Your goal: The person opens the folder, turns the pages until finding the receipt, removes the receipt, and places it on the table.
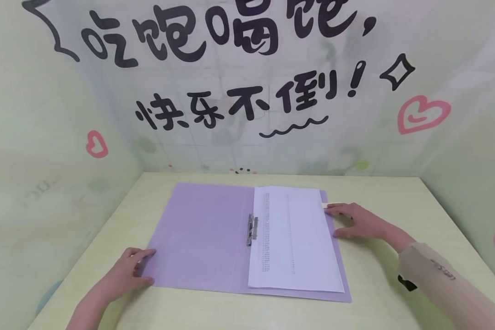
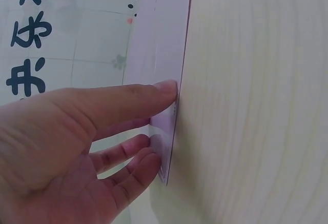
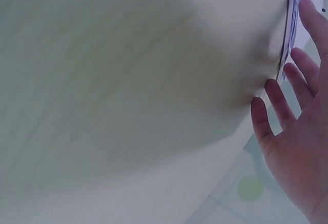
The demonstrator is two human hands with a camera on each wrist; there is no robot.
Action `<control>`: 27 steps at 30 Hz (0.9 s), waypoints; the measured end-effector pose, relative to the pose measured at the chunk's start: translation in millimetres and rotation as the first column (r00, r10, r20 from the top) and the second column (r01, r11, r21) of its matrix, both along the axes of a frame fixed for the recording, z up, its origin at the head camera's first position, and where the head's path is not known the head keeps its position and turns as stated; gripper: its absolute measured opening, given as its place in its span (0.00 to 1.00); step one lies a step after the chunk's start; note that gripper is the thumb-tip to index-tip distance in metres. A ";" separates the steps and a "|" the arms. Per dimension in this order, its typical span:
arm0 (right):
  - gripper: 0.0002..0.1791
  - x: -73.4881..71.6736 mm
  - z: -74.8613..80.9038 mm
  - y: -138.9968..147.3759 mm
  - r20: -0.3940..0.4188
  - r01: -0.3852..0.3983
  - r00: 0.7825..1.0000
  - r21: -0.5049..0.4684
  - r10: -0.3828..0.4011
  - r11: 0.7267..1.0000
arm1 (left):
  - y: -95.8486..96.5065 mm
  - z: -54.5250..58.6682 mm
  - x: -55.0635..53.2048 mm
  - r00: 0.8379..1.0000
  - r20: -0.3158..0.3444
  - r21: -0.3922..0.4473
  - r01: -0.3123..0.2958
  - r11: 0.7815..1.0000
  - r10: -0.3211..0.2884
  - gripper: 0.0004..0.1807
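A purple folder (image 1: 202,233) lies spread flat on the table. A metal clip (image 1: 252,230) sits along its spine. White printed sheets (image 1: 305,238) rest on its right half, with a pale yellow tab (image 1: 325,206) poking out at their upper right edge. My left hand (image 1: 125,270) touches the folder's left edge near the bottom corner; in the left wrist view its thumb (image 2: 164,89) and fingers lie loosely at that edge. On the other side my right hand (image 1: 356,221) rests at the folder's right edge beside the tab, fingers spread and relaxed.
The pale wooden table (image 1: 189,311) backs onto a light wall sheet (image 1: 214,151) with black lettering and pink hearts. Similar sheeting encloses both sides. A small black object (image 1: 407,283) shows at the right sleeve (image 1: 441,279).
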State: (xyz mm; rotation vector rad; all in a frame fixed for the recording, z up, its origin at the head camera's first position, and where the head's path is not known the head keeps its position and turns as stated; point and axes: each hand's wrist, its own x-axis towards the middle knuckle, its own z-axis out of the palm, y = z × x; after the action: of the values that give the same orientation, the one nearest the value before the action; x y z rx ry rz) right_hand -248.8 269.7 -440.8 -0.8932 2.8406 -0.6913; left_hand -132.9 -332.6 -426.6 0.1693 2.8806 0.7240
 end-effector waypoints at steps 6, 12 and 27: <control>0.32 -9.0 12.2 0.2 0.043 0.088 0.995 -0.090 -0.084 0.992 | 3.9 2.1 1.3 1.000 -0.009 -0.012 -0.002 1.000 0.001 0.40; 0.29 -23.2 23.5 -11.2 0.075 0.159 0.986 -0.206 -0.147 0.965 | 5.0 3.3 1.3 1.000 -0.004 -0.005 -0.003 1.000 0.003 0.40; 0.30 -24.2 3.1 -42.7 0.261 0.429 0.898 -0.351 -0.353 0.832 | 1.2 -0.9 0.0 1.000 0.008 -0.008 -0.016 1.000 0.016 0.41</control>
State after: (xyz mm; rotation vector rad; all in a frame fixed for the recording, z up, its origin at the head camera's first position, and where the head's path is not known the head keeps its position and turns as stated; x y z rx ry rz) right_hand -273.1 227.0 -437.7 -0.2333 2.7728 -1.3663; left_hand -132.9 -331.4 -427.5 0.1420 2.8798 0.7146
